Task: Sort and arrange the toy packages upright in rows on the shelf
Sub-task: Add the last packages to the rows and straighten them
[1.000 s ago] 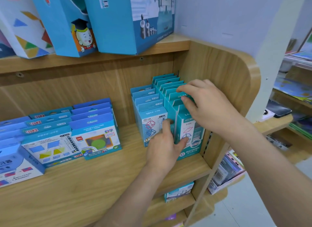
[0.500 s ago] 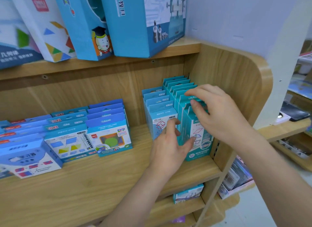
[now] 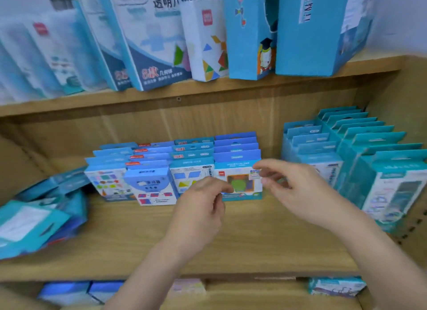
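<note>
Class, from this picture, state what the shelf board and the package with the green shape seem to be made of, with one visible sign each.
The shelf board: wood or wood-look laminate, matt; grain lines run along it. The package with the green shape: probably printed cardboard; flat header tab, crisp edges.

Place: a shop, in an aisle of toys and learning kits.
Fixture: a wooden display shelf (image 3: 254,235) with stocked boards above and below it.
Stock: many copies of the same blue toy packages (image 3: 235,157) stand one behind another in rows, with teal toy packages (image 3: 369,148) filed the same way at the right.
Packaging: sealed printed cartons with hang tabs on top.
Upper board: large boxes (image 3: 157,44) with Chinese lettering and coloured shapes.
Lower board: more boxes (image 3: 335,285).
Side panel (image 3: 392,97): a column of small holes.
</note>
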`<state>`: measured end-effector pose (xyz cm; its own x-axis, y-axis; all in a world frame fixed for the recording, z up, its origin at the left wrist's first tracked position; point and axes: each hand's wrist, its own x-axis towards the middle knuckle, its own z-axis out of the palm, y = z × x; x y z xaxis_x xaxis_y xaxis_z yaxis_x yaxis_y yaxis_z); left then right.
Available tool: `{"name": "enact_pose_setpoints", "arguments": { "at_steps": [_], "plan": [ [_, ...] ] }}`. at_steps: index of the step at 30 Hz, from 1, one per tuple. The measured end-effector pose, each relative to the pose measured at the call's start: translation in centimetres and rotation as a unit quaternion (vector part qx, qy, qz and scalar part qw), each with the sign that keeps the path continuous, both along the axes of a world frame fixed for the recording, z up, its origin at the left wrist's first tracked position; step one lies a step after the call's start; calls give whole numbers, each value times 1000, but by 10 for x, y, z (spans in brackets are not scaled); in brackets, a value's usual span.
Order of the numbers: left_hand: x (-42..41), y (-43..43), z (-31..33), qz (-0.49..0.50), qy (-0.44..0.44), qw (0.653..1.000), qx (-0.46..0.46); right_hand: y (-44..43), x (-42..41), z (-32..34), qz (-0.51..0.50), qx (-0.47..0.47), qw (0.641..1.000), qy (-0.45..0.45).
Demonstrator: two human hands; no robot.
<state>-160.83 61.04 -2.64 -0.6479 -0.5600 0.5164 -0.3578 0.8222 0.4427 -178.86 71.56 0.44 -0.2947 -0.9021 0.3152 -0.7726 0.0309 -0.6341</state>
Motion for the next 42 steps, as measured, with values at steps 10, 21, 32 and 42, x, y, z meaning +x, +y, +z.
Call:
{"name": "enact_pose_setpoints", "arguments": {
  "at_steps": [10, 21, 32, 42],
  "plan": [
    [214, -102, 24, 195, -103, 974, -58, -106, 167, -31, 93, 18, 925, -369],
    [306, -272, 42, 244, -332, 911, 26, -221, 331, -48, 140, 78, 934, -320],
    [292, -297, 29, 171, -455, 868, -103, -260, 358, -34, 158, 150, 961, -171],
    [307, -322, 54, 120, -419, 891, -126, -265, 384, -29, 260, 191, 929, 183]
  ]
}}
